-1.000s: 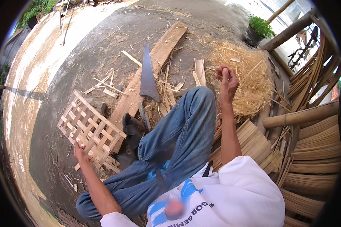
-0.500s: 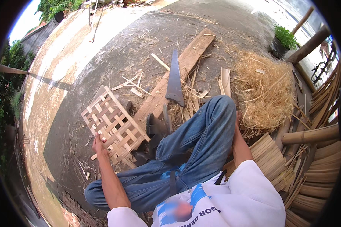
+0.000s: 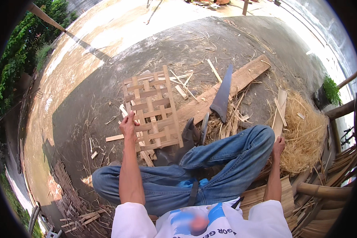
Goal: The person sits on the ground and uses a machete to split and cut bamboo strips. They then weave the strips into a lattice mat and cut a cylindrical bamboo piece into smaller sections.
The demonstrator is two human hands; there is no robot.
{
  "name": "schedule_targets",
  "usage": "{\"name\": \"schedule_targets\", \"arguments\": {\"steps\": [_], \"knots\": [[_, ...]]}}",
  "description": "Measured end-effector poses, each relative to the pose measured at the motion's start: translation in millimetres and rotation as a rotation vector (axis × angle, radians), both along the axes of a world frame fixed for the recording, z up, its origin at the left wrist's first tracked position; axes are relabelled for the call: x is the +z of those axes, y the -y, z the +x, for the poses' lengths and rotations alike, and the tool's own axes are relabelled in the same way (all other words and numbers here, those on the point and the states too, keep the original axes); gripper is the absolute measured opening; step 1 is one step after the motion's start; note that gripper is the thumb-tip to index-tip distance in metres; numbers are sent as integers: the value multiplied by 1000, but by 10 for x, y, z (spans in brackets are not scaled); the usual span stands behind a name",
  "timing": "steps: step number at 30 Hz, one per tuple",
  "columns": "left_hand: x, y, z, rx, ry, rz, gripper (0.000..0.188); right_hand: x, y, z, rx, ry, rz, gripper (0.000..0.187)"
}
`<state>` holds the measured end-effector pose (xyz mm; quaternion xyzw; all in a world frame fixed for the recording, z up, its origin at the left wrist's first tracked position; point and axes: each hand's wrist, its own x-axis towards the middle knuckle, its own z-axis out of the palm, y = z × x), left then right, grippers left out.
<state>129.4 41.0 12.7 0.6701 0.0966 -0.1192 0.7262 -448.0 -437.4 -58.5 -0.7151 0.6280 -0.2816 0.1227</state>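
Observation:
My left hand (image 3: 129,126) is closed on the near left edge of a woven bamboo panel (image 3: 150,104), an open lattice of flat strips in a frame. The panel is tilted above the ground, left of my boots (image 3: 182,144). Beyond my right knee, my right hand (image 3: 279,146) is closed round the lower end of a flat, pale bamboo slat (image 3: 279,113). A shorter thin strip (image 3: 281,112) lies across that slat. The fingertips of my right hand are partly hidden.
A handsaw (image 3: 223,93) lies on a wooden plank (image 3: 246,77) ahead. A blade (image 3: 204,127) stands by my boot. Straw-like shavings (image 3: 303,135) are heaped at the right, near a bamboo pole (image 3: 323,190). Loose strips (image 3: 182,91) litter the ground.
The whole view has turned. The woven panel has swung more upright in my left hand. My right hand, partly hidden behind the knee before, now shows at the slat's lower end.

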Motion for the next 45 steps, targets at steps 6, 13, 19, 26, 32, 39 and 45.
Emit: {"name": "schedule_targets", "arguments": {"steps": [6,13,19,26,32,39,45], "knots": [[-31,-20,31,-1,30,-10,35,1068,834,-30,243,666,737,28],[-187,-155,153,85,-10,36,35,1712,767,1254,390,408,272,41],[-199,-187,180,124,-30,57,31,1958,144,2473,652,36,60,35],[-212,-73,161,97,-107,22,31,1198,-1270,3446,843,257,290,30],[-333,-74,133,69,-144,30,31,568,-2076,3567,807,278,404,34],[-406,-66,101,13,-218,30,33,584,-2277,3345,850,294,419,34],[-368,-19,88,11,-229,66,31,480,-2254,3301,850,320,393,33]]}}
